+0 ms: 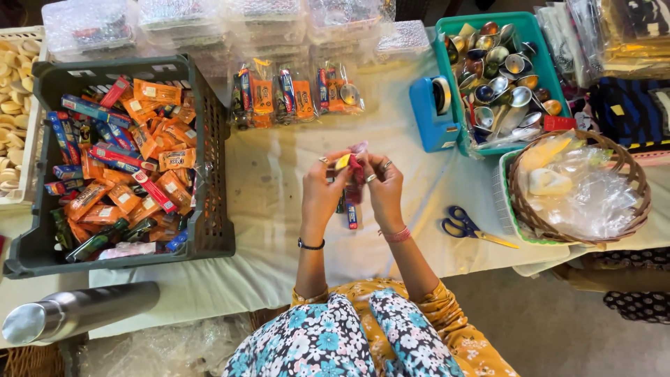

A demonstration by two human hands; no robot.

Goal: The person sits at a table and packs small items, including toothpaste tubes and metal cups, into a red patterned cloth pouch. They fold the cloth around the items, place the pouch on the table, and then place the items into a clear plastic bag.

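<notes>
Grey crate (209,139): well to the left of my left hand I see it heaped with loose orange and blue snack packets; judging by that pile, most of the stock is not yet bagged.

Finished packs (296,94): beyond my hands, toward the far edge of the table, a row of clear bags already filled with orange and blue packets lies side by side, so I judge several sets done.

Left hand (322,195): raised over the white tablecloth (265,209), fingers closed on the left edge of a small clear bag (354,164).

Small clear bag: pinched between both hands, touching both, with a yellow and a red item showing inside it; I cannot tell whether it is full or sealed.

Blue packet (351,215): on the cloth just under and between my wrists, not held.

Right hand (382,187): fingers closed on the right side of the same bag, rings on the fingers.

Scissors (466,227): blue-handled, lying on the cloth to the right of my right hand, apart from it.

Tape dispenser (433,115): blue, further out and right of my right hand, beside a teal bin (537,42) of small metal cups.
</notes>
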